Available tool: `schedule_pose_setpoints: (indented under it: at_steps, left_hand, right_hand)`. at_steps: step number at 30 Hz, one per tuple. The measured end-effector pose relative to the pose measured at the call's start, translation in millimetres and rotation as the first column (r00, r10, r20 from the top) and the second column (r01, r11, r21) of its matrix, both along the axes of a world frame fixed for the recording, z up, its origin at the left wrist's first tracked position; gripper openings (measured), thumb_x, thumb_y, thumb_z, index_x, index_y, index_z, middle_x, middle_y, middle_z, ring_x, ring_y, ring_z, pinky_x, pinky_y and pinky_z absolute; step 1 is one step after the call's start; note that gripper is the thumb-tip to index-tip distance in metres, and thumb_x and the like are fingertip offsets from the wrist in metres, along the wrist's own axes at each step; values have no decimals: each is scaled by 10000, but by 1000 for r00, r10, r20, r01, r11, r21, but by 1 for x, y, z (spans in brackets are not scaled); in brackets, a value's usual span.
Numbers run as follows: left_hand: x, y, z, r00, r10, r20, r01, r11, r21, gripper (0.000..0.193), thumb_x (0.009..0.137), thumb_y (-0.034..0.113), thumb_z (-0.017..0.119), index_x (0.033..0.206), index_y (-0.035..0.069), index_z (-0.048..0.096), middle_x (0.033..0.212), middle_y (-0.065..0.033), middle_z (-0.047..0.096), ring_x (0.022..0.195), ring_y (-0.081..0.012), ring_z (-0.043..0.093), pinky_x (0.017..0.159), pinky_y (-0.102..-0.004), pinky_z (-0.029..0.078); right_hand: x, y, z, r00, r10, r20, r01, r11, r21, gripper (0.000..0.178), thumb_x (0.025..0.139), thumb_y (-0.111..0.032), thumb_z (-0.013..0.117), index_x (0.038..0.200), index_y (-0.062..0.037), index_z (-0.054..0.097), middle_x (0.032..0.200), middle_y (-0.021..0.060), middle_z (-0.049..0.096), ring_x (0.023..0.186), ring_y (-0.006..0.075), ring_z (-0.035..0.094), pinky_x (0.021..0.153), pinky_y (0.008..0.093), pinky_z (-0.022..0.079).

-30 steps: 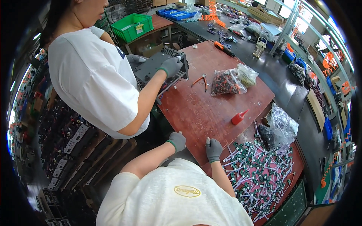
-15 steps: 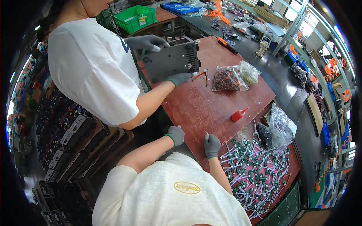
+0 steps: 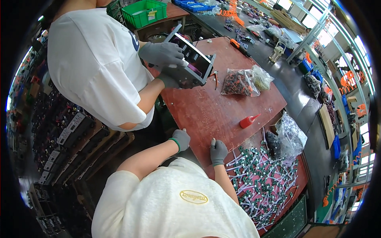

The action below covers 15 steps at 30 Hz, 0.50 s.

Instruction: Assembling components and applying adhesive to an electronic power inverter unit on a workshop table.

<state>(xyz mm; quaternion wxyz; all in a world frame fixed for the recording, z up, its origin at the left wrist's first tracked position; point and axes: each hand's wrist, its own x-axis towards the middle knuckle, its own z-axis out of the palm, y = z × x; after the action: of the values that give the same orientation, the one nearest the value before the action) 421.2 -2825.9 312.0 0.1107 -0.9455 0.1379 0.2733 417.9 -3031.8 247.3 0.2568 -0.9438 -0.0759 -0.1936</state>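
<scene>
Fingers folded on left hand and right hand, astride the near corner of red board; cannot tell whether gripping. Look ahead and rightward of right hand, the nearer one, for red bottle on that board, with long axis angling away rightward.
</scene>
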Motion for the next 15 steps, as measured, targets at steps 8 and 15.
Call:
schedule_pose_setpoints:
  at_steps: [8,15]
  left_hand:
    - [6,10,12,1000,24,-15,-26,972,-232,519,864,431,547,1232,67,585,1427,-225,396,1007,-309,644,731,-462,507]
    - [74,37,99,484,825,291,-45,356,-933,401,849,311,602,1156,63,530,1334,-214,450,1054,-349,575,808,-437,502]
  right_hand:
    - [2,-2,-2,1000,-6,11,7,1000,-21,361,912,-313,549,642,-82,484,640,131,530,602,325,554,538,442,417]
    - [1,-3,-5,1000,-15,10,16,999,-50,353,913,-302,542,642,-78,506,652,133,549,612,330,562,550,449,426]
